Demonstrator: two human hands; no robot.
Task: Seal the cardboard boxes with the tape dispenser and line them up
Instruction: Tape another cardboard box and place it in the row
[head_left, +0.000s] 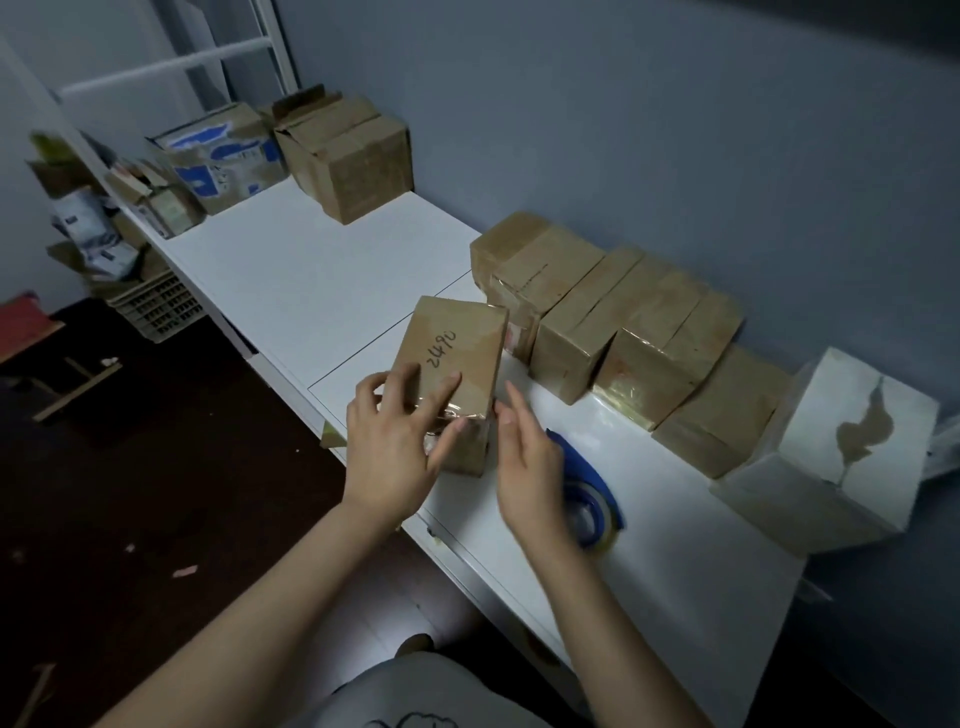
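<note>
My left hand (395, 441) grip apart, straight fingers pressing box marked 2490 (457, 343), my right hand (524, 457) grip apart, empty, above blue tape dispenser (597, 493) on bench (311, 280)

Long white table (291, 291) against grey-blue wall (649, 130), dark floor (156, 467).

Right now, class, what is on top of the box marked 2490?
The left hand lays its fingers on the near end of the box, over glossy clear tape. The hand covers the near left corner, so tape there cannot be seen.
</note>
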